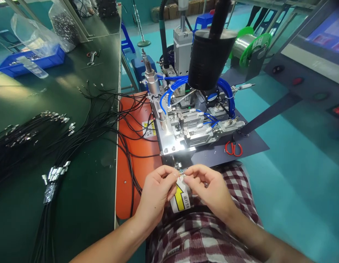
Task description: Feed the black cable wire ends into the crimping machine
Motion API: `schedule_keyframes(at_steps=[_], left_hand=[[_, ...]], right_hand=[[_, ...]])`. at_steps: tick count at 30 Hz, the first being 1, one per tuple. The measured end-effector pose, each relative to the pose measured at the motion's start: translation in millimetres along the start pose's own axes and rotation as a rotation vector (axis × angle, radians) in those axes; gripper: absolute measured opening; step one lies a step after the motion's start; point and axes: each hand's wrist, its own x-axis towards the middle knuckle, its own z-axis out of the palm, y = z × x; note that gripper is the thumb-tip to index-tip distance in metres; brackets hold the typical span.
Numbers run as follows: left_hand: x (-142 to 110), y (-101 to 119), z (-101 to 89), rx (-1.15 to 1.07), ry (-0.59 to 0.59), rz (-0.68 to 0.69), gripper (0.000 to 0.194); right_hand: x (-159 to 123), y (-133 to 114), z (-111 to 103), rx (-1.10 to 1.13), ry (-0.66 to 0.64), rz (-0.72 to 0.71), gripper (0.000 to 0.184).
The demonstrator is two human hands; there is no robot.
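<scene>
My left hand (pixel 158 188) and my right hand (pixel 211 188) meet in front of the machine, fingertips almost touching. Each is closed in a pinch on thin coloured wires (pixel 181 175), whose ends are partly covered by my fingers. A small metal connector (pixel 178 165) sits just beyond the fingertips at the machine's front edge; whether the wires join it I cannot tell. Below the hands is a white label with a yellow arrow (pixel 180 199). Above them stands the bench machine (pixel 172 140) with metal slides and blue air hoses.
Black cables (pixel 103 126) with metal ends spread over the dark green table (pixel 87 219) and an orange plate (pixel 142 175). Red-handled scissors (pixel 233 148) lie right of the machine. A black nozzle (pixel 209 60) hangs above it. A solder wire spool (pixel 244 47) and blue tray (pixel 54 58) stand farther back.
</scene>
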Motion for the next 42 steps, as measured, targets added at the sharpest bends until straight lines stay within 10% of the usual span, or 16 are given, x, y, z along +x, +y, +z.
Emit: schedule_keyframes(at_steps=[18,25,29,33,42], left_hand=[[1,-2,0.0,0.116,-0.015,0.053,0.023],[-3,-3,-2.4,0.453,0.035,0.376,0.017],[2,4,-5.5,0.177,-0.123,0.045,0.023],[8,13,-9.1,0.071,-0.266,-0.134,0.023],[10,12,-17.7,0.530,-0.081,0.277,0.007]], right_hand=[[8,0,2,0.101,-0.026,0.013,0.019],[1,1,2,-0.208,0.053,-0.265,0.014],[6,0,2,0.127,-0.125,0.044,0.023],[7,0,1,0.153,-0.096,0.058,0.025],[17,2,-5,0.087,-0.033,0.010,0.021]])
